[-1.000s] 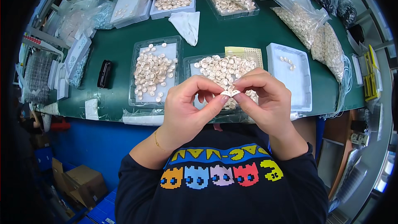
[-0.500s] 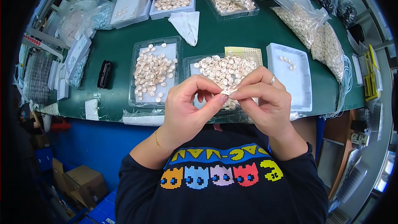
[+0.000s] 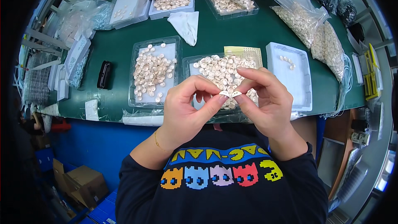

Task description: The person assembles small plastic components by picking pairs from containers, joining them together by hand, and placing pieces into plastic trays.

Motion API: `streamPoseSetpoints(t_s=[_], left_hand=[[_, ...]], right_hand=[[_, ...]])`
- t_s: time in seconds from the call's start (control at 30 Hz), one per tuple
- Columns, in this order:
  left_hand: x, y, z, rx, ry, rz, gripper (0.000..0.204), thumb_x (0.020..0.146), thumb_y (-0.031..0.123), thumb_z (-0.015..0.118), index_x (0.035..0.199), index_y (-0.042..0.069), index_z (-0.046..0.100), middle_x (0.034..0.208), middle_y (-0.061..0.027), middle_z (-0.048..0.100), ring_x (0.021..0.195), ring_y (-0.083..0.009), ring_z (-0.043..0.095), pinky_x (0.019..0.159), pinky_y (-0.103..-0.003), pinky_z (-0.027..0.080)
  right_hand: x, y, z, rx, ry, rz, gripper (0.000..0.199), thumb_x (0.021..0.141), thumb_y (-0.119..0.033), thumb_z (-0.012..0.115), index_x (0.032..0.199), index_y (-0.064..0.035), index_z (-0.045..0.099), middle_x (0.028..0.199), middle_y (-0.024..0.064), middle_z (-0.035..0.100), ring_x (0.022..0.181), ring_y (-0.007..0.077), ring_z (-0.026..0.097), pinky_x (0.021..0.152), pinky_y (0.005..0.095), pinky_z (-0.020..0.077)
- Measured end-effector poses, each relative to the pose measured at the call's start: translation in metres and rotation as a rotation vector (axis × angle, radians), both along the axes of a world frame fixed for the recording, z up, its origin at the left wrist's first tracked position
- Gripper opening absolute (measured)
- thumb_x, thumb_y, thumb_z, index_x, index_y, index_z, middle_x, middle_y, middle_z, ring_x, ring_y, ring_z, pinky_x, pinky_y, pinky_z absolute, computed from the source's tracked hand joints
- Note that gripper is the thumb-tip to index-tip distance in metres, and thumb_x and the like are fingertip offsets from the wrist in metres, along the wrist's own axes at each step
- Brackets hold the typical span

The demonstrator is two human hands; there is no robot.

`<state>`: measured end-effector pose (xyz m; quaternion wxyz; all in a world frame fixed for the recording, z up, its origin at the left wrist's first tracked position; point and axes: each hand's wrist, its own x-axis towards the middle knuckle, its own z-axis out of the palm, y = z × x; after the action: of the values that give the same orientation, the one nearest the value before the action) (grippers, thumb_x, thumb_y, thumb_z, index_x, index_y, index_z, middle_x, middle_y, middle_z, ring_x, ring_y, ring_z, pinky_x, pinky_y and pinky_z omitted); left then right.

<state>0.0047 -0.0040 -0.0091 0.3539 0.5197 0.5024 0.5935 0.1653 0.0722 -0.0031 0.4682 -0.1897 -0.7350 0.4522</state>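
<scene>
My left hand [image 3: 187, 103] pinches a small round whitish button [image 3: 224, 93] between thumb and forefinger. Right beside it, a second button [image 3: 236, 94] with small dark dots rests at the thumb tip of my right hand [image 3: 268, 103], whose forefinger is raised. The two buttons are close together; whether they touch is unclear. Both hands hover over the near part of a clear tray [image 3: 189, 65] heaped with cream buttons [image 3: 219, 68], hiding some of it. To the left lies another clear tray [image 3: 179, 54] with a looser pile of similar buttons [image 3: 151, 70].
A white tray [image 3: 288, 89] at right holds several buttons in a row. A yellow dotted sheet [image 3: 248, 50] lies behind the middle tray. Bulging bags of buttons [image 3: 298, 27] stand far right. A white cloth [image 3: 185, 27] and a dark case [image 3: 104, 74] lie on the green table [image 3: 116, 49].
My right forefinger has lifted away from the pinch, and a second button now shows at my right thumb. My left hand has hardly moved.
</scene>
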Motion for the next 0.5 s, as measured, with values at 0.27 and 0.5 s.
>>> streamPoseSetpoints(t_s=[0.27, 0.5], left_hand=[[0.0000, 0.0000, 0.0007, 0.028, 0.023, 0.001, 0.012, 0.074, 0.003, 0.069, 0.081, 0.002, 0.059, 0.075, -0.0031, 0.061, 0.064, -0.0075, 0.050, 0.057, -0.021, 0.038], [0.0003, 0.0004, -0.0003, 0.058, 0.026, -0.002, 0.012, 0.074, 0.001, 0.068, 0.081, 0.002, 0.058, 0.074, -0.0041, 0.060, 0.063, -0.0084, 0.050, 0.057, -0.021, 0.038]], right_hand=[[-0.0007, -0.0007, -0.0007, -0.010, 0.042, 0.011, 0.039, 0.069, 0.010, 0.062, 0.106, -0.0011, 0.059, 0.079, 0.0078, 0.058, 0.068, 0.0139, 0.058, 0.062, 0.0238, 0.0466], [-0.0003, -0.0007, -0.0010, 0.007, 0.031, 0.005, 0.036, 0.068, 0.009, 0.063, 0.102, -0.0019, 0.061, 0.074, 0.0070, 0.057, 0.066, 0.0147, 0.057, 0.059, 0.0244, 0.0449]])
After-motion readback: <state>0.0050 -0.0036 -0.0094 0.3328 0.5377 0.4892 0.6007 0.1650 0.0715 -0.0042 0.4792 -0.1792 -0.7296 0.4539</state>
